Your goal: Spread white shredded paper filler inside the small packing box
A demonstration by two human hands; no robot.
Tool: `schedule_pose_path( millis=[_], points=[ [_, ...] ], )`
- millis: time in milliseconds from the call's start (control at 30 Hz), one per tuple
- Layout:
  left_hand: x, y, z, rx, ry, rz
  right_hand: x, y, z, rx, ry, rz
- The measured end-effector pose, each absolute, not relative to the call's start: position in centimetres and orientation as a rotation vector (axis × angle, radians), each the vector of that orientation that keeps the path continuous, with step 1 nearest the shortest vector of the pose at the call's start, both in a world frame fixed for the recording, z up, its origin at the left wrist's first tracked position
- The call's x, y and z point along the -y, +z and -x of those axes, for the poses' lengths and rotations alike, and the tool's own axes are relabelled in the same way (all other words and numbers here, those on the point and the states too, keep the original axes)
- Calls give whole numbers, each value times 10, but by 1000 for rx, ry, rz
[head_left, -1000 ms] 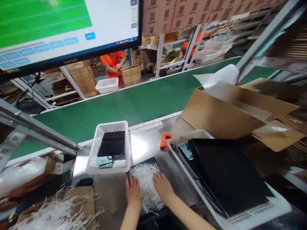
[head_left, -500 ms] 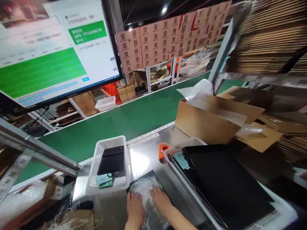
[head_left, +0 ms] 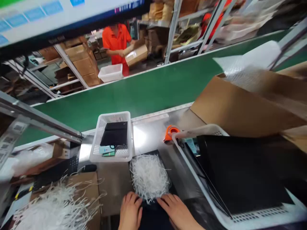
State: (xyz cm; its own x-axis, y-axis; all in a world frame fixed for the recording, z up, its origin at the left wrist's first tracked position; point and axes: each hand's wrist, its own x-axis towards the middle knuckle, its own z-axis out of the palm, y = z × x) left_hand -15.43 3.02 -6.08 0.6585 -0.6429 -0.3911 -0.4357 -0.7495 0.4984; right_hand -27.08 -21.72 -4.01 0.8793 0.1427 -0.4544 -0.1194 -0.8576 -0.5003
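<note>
White shredded paper (head_left: 150,175) lies in a mound on a flat black box (head_left: 155,218) in front of me. My left hand (head_left: 130,209) is at the near left of the mound, fingers curled onto the box's edge. On the other side my right hand (head_left: 177,210) has its fingers bent over the box, their tips touching the paper's near edge. Both thumbs are partly hidden, so the grip shows only in part. Beyond the box stands a white plastic basket (head_left: 130,137) holding a black folded item (head_left: 116,134) and small teal-and-white packets (head_left: 107,150).
A large white basket (head_left: 196,182) with black flat items (head_left: 242,172) stands right, beside an orange tape dispenser (head_left: 171,132). Behind are an open carton (head_left: 242,108) and a green conveyor belt (head_left: 144,92). More shredded paper (head_left: 55,207) lies left. Across the belt a person (head_left: 117,41) handles a carton.
Both hands have drawn back toward me from the top of the shredded paper to the box's near part. The view has tilted downward, and the mound shows fully.
</note>
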Motion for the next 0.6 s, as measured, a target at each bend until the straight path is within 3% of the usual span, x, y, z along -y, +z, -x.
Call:
schedule_pose_path(
  millis=[100, 233, 433, 500, 600],
  points=[
    [-15, -60, 166, 866, -993, -2415, 207, -51, 256, 5, 809, 2297],
    [9, -50, 157, 867, -1190, -2356, 215, -70, 238, -81, 621, 1953],
    [20, -20, 121, 766, -1069, -2388, 239, -58, 256, -333, 147, 2269],
    [20, -15, 108, 838, -1039, -2393, 228, -43, 258, -68, 208, 2335],
    [24, -7, 88, 1068, -968, -2445, 204, -26, 251, 124, 600, 2336]
  ],
)
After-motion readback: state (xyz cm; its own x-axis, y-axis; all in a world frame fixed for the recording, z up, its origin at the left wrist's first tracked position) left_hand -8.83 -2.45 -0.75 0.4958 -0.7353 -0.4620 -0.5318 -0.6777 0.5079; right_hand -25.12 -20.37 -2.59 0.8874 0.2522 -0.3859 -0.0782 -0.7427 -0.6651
